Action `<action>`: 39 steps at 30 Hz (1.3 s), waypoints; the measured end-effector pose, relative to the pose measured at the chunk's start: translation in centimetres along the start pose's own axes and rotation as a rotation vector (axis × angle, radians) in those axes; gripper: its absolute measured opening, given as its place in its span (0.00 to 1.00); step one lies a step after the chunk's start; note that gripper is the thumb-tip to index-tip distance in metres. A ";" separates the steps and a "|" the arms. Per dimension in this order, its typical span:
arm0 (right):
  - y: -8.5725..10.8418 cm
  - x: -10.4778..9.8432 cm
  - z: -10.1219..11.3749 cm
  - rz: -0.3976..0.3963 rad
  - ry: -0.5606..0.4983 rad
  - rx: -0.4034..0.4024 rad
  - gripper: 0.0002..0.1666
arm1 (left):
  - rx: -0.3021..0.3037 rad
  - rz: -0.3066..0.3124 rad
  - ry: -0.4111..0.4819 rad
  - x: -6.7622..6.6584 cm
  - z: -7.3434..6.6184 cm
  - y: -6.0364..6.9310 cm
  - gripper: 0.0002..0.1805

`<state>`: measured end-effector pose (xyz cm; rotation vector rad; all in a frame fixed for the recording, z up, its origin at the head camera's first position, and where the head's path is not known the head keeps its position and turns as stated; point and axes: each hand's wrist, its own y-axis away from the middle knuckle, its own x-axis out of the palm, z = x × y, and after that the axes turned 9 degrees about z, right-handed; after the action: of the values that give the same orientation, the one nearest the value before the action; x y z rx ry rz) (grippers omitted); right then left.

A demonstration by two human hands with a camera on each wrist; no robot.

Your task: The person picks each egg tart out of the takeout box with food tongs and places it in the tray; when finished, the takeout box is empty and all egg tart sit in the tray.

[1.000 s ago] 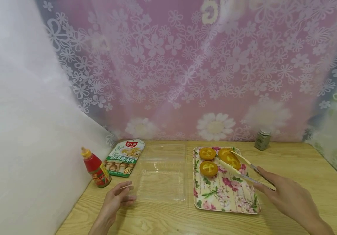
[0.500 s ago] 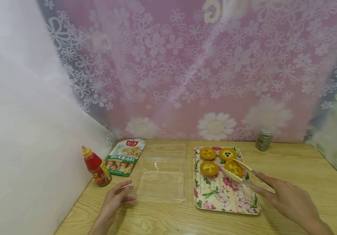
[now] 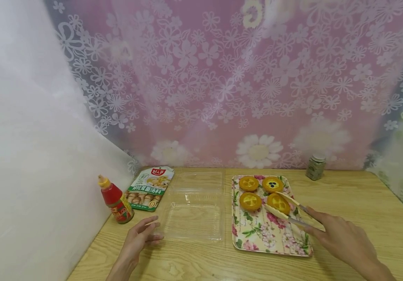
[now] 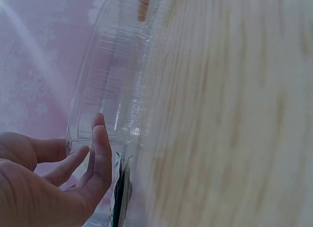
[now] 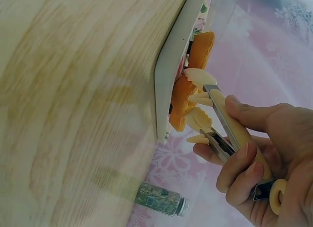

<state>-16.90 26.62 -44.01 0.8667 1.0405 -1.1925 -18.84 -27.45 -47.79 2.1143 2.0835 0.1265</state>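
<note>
My right hand (image 3: 345,238) holds tongs (image 3: 303,224) with scalloped cream tips. Those tips stand on both sides of an egg tart (image 3: 278,203) over a floral tray (image 3: 257,242); whether they squeeze it cannot be told. Beside it lie a tart topped with dark berries (image 3: 273,185) and two plain ones, the back tart (image 3: 248,183) and the front tart (image 3: 250,201). At the left edge of an opened clear plastic box (image 3: 192,220) is my left hand (image 3: 136,236), fingers loosely extended. In the left wrist view its fingertips (image 4: 99,131) overlap the box wall.
A red sauce bottle (image 3: 117,205) stands at the left by the white sheet. Behind my left hand lies a green-and-white food pouch (image 3: 148,189). A small glass jar (image 3: 315,168) stands behind the tray on the right. A floral curtain (image 3: 222,97) hangs along the table's back.
The tongs have brought the egg tart forward, away from the back right tart, uncovering its dark berries. It is now in front of that tart. My left hand has stayed at the box.
</note>
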 end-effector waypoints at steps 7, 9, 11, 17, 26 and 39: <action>-0.1 0.0 0.0 0.002 -0.015 0.011 0.43 | 0.000 -0.006 -0.014 0.1 -0.1 0.1 0.22; -0.1 0.0 -0.1 0.000 -0.022 0.012 0.44 | -0.004 -0.007 -0.016 0.2 -0.1 0.1 0.22; -0.1 0.0 -0.1 -0.002 -0.029 0.011 0.44 | -0.003 -0.004 -0.018 0.2 -0.1 0.1 0.22; 0.0 -0.1 -0.2 -0.003 -0.033 0.013 0.45 | 0.000 0.003 -0.022 0.2 -0.2 0.1 0.22; 0.4 -0.4 -0.4 0.043 -0.056 0.028 0.48 | 0.005 0.005 -0.025 0.3 -0.1 0.1 0.22; 1.1 -2.0 -1.5 0.169 -0.332 0.137 0.58 | -0.004 0.000 -0.014 0.4 0.2 0.1 0.23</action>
<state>-16.18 28.86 -42.55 0.8115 0.6114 -1.2233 -18.72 -27.07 -47.99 2.1075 2.0738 0.1156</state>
